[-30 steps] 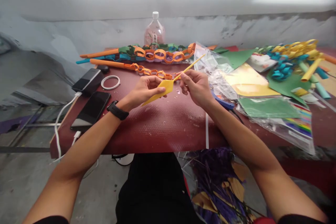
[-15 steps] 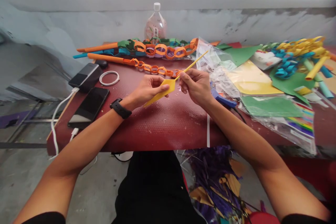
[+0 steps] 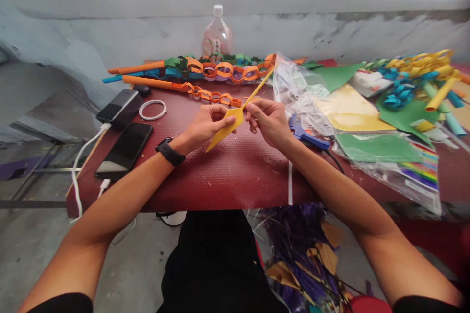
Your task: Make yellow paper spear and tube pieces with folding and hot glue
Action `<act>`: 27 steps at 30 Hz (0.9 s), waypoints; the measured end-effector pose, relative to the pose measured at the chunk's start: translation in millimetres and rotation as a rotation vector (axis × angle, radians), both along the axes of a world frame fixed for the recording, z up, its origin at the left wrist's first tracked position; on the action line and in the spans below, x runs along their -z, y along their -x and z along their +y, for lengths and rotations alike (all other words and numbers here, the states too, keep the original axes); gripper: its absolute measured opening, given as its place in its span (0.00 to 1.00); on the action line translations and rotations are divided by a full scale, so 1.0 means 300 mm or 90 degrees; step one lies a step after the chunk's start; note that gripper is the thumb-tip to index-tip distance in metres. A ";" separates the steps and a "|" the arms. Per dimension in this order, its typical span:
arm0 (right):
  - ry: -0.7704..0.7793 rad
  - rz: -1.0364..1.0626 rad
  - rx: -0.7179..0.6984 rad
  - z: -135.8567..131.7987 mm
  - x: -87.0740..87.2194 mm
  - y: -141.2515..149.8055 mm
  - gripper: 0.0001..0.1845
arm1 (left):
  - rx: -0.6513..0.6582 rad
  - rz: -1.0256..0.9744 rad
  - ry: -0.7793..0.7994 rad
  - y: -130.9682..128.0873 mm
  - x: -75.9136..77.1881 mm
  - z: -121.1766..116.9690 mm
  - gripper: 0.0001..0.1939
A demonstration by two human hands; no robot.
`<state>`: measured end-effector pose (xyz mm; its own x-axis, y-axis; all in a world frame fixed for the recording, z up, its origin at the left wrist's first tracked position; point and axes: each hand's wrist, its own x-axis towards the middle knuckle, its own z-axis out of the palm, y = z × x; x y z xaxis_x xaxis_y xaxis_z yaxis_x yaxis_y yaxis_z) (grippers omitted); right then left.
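The left hand (image 3: 203,128) pinches yellow paper (image 3: 223,133), which slants down past its thumb; the right hand (image 3: 270,120), near it, pinches a yellow strip (image 3: 260,86) slanting up beyond its fingertips; beyond both hands lies an orange chain (image 3: 216,98); just right of the right hand, a blue tool (image 3: 310,139).

Yellow paper (image 3: 224,132) looks matt, the tabletop (image 3: 235,176) pebbled, the phone (image 3: 127,149) glossy.

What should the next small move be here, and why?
Perhaps slide the right hand a little up the yellow strip while the left hand steadies the yellow paper: the left hand already pinches the paper, and the right hand is at the strip's lower end, with most of the strip jutting out beyond it.
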<state>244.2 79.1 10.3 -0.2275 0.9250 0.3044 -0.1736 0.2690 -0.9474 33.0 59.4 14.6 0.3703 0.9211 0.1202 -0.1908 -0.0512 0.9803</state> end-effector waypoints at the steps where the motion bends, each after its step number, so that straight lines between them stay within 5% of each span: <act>1: 0.006 -0.023 -0.019 -0.002 0.002 0.001 0.27 | -0.006 -0.004 -0.005 -0.002 0.000 -0.001 0.29; 14: -0.027 -0.086 -0.076 -0.014 0.011 0.003 0.28 | 0.053 0.020 0.059 -0.021 0.013 -0.025 0.28; 27: 0.055 -0.022 -0.091 -0.005 0.022 0.018 0.30 | 0.059 0.032 0.077 -0.032 0.020 -0.026 0.28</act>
<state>238.7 77.6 3.9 -0.3674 0.9049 0.2147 -0.1707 0.1613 -0.9720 42.7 51.8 8.6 0.4573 0.8892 -0.0103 -0.1397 0.0832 0.9867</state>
